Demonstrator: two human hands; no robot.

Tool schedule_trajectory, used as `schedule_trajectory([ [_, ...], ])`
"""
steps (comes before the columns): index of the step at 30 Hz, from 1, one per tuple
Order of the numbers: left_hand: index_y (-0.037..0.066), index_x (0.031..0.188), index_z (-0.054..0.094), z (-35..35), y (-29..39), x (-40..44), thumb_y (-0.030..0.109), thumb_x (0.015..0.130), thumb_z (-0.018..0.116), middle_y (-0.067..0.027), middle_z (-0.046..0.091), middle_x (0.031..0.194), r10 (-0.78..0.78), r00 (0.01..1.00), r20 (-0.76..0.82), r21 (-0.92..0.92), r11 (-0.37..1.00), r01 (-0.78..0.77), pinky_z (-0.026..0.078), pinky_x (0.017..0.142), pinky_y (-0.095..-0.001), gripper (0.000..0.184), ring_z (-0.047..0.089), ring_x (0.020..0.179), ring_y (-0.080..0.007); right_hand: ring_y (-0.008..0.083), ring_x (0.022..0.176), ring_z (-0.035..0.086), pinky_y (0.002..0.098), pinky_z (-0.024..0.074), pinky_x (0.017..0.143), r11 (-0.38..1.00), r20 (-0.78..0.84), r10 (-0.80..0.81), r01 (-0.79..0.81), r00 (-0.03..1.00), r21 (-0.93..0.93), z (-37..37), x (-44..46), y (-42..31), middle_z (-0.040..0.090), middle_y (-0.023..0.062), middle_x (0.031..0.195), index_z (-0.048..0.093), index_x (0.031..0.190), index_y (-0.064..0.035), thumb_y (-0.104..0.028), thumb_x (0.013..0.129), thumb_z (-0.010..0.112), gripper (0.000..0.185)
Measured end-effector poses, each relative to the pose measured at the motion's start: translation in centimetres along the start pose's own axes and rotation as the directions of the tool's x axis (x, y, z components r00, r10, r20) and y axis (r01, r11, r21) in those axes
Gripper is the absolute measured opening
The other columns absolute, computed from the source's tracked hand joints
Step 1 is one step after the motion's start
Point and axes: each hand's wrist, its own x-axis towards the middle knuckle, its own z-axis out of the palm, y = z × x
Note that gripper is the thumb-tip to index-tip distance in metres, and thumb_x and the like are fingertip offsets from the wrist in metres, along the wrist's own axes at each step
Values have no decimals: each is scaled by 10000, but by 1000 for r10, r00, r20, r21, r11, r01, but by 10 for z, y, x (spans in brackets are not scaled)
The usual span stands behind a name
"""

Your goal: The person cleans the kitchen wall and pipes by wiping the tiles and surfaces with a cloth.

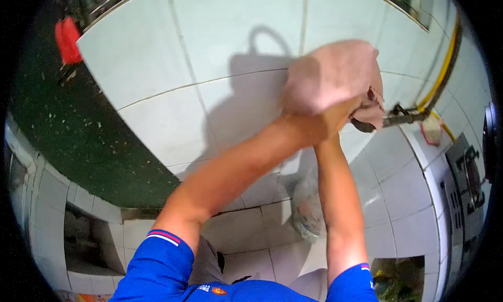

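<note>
A pink cloth (pixel 335 74) is bunched up in front of the white-tiled surface, where both my forearms meet. My left hand (pixel 340 115) is closed on the cloth's lower edge, its fingers partly covered and blurred by motion. From below, my right forearm reaches up to the same spot. My right hand (pixel 328 133) lies mostly behind the left wrist and the cloth, so its fingers are hidden. A dark rounded end, like a handle (pixel 362 125), sticks out under the cloth beside my hands. What it belongs to is covered.
A dark pipe with a valve (pixel 403 115) and a yellow hose (pixel 445 71) run along the right. Farther right is a stove-like fixture (pixel 469 181). A clear plastic bag (pixel 309 210) hangs below my hands. At upper left is a red object (pixel 67 40).
</note>
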Motion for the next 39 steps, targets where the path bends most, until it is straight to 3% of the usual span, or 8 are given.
schedule_trajectory([
  [9, 7, 1431, 484, -111, -21, -96, 266, 910, 654, -213, 453, 1493, -310, 892, -329, 247, 884, 398, 308, 1146, -439, 606, 414, 1389, -345, 337, 1172, 554, 396, 417, 1012, 952, 116, -285, 266, 952, 153, 71, 20, -116, 598, 214, 1219, 579, 1267, -5, -198, 836, 625, 474],
  [15, 22, 1494, 388, -103, -3, -196, 372, 867, 695, -260, 202, 1598, -330, 839, -433, 307, 821, 481, 135, 1165, -593, 781, 168, 1477, -462, 242, 1210, 533, 355, 411, 1037, 971, 391, -190, 115, 900, 208, 71, -29, -103, 586, 154, 1261, 558, 1305, -43, -213, 879, 631, 464],
  [21, 54, 1452, 444, -52, 93, -297, 236, 782, 744, -240, 394, 1504, -434, 880, 192, -36, 893, 448, 265, 1154, -531, 757, 348, 1412, -422, 244, 1157, 540, 376, 419, 989, 978, 437, -170, 98, 883, 181, 64, -83, -73, 602, 126, 1207, 612, 1193, -85, -241, 814, 678, 415],
  [23, 25, 1426, 462, -19, 123, -314, 244, 806, 728, -262, 464, 1438, -459, 501, 734, -167, 593, 788, 331, 1134, -469, 710, 440, 1343, -412, 257, 1131, 546, 390, 423, 966, 991, 374, -129, 111, 918, 69, 56, -96, -55, 610, 122, 1180, 637, 1143, -97, -250, 782, 696, 397],
  [27, 6, 1524, 284, 92, 161, -323, 297, 895, 677, -241, 426, 1487, -424, 34, 905, -44, -12, 999, 385, 1105, -429, 797, 471, 1332, -385, 284, 1080, 557, 418, 431, 922, 970, 200, -73, 116, 977, -213, 32, -121, -21, 626, 116, 1125, 685, 1044, -121, -268, 718, 732, 360],
  [31, 49, 1568, 177, 183, 183, -371, 322, 923, 653, -195, 471, 1442, -497, -32, 867, -66, -180, 981, 487, 992, -414, 846, 578, 1182, -312, 312, 1047, 563, 450, 432, 892, 924, 72, -251, 261, 965, -279, 18, -109, 34, 637, 110, 1087, 722, 969, -139, -285, 668, 761, 337],
  [34, 105, 1537, 265, 153, 179, -310, 305, 942, 637, -69, 558, 1228, -242, -86, 967, -81, -605, 792, 546, 712, -297, 729, 555, 835, -146, 337, 1064, 555, 486, 417, 905, 870, 50, -468, 470, 882, -146, -1, -101, 66, 637, 108, 1093, 722, 969, -139, -294, 659, 768, 350],
  [39, 122, 1484, 328, 203, 186, -346, 245, 926, 667, -51, 590, 1191, -250, -160, 955, -8, -560, 829, 553, 698, -315, 664, 593, 848, -149, 281, 988, 582, 549, 292, 1031, 876, 229, -429, 464, 874, -133, -23, -92, 85, 662, 22, 959, 719, 923, -160, -318, 784, 711, 210],
])
